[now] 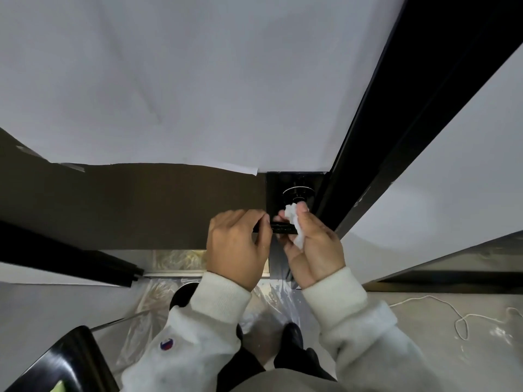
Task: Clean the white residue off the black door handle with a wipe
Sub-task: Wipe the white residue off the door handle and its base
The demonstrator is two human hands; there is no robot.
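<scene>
The black door handle (278,228) is a lever that juts toward me from a round black rose (298,192) on the dark door stile. My left hand (236,244) grips the lever's free end, fingers curled over it. My right hand (312,244) pinches a crumpled white wipe (294,222) and presses it against the lever near the rose. The wipe and my fingers hide the part of the lever between them. No white residue can be made out on the visible stretch of the handle.
White paper (169,80) covers the door above the handle, brown board (127,205) to its left. A black door frame (396,123) runs up at the right. Clear plastic sheeting (158,295) and a white cord (458,321) lie on the floor. A black chair back (65,360) stands at lower left.
</scene>
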